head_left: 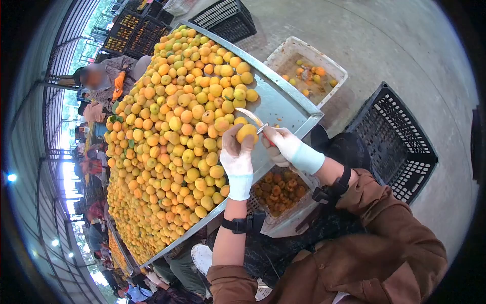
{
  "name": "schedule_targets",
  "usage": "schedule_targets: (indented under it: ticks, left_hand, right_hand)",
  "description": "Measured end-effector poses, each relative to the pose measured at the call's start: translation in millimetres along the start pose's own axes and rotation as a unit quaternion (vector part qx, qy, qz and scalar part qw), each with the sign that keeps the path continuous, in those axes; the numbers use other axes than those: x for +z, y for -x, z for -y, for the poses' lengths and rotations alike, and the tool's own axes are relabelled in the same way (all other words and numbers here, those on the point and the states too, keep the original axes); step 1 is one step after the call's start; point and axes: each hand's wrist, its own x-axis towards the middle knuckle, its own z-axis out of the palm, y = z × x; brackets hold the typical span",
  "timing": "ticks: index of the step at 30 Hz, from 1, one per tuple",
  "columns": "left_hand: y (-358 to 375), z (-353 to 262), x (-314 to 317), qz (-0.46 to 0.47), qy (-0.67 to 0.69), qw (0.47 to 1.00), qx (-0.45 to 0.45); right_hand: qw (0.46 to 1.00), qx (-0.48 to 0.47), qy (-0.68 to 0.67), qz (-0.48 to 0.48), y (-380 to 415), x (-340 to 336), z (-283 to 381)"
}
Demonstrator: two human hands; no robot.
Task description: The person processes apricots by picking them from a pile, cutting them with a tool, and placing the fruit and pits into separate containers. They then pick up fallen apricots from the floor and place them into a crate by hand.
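Note:
My left hand (236, 154), in a white glove, holds a yellow-orange apricot (246, 133) between its fingers above the edge of a metal table (283, 104). In my right hand (283, 147), also gloved in white, is a small knife (251, 117) with its blade resting on top of that fruit. Both hands are close together over the table's near corner. A big heap of apricots (172, 137) covers most of the table to the left of my hands.
A white bin (291, 215) with brownish pits or pieces sits under my hands. A white tub (309, 66) of scraps stands past the table, with black crates (395, 144) (225, 17) on the concrete floor. A person (109, 81) works at the table's far side.

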Motion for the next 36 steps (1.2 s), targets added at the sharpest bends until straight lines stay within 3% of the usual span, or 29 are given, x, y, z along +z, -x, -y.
schedule_targets:
  ticks: [2,7,8,12,15,16,17,18,19,21,28,31,36]
  left_hand:
    - [-1,2,-1,0.008,0.005,1.000,-0.003]
    - [-3,13,-2,0.022,0.058,0.997,-0.045]
    - [-4,16,0,0.001,0.135,0.989,-0.056]
    - [-9,18,0,0.002,0.291,0.951,-0.108]
    - [-13,25,-8,0.017,0.340,0.928,-0.153]
    - [-13,24,-8,0.016,0.340,0.928,-0.152]
    - [-13,23,-7,-0.002,0.353,0.923,-0.156]
    - [-13,21,-7,-0.019,0.366,0.916,-0.161]
    - [-13,24,-10,-0.021,0.366,0.916,-0.160]
    - [-16,32,-18,-0.021,0.418,0.881,-0.219]
    - [-19,34,-19,-0.021,0.426,0.884,-0.192]
    - [-15,26,-17,-0.015,0.381,0.907,-0.177]
    - [-12,14,-13,-0.009,0.249,0.966,-0.074]
  right_hand:
    - [0.935,0.199,-0.259,0.137,5,-5,12]
    - [0.862,0.218,-0.387,0.243,-1,-10,4]
    - [0.834,0.212,-0.423,0.284,-2,-11,2]
    - [0.834,0.182,-0.432,0.293,-3,-10,5]
    - [0.856,0.157,-0.431,0.237,-2,-11,12]
    - [0.949,0.064,-0.277,0.134,-3,-12,13]
    - [0.993,-0.033,-0.109,0.025,-4,-12,14]
    - [0.986,-0.128,0.064,-0.086,-4,-13,14]
    - [0.986,-0.128,0.065,-0.084,-4,-14,13]
    - [0.948,-0.229,0.175,-0.133,-1,-15,12]
    - [0.974,-0.161,0.151,-0.041,6,-3,7]
    - [0.964,-0.191,0.183,-0.033,6,1,4]
    - [0.953,-0.199,0.226,-0.024,6,1,0]
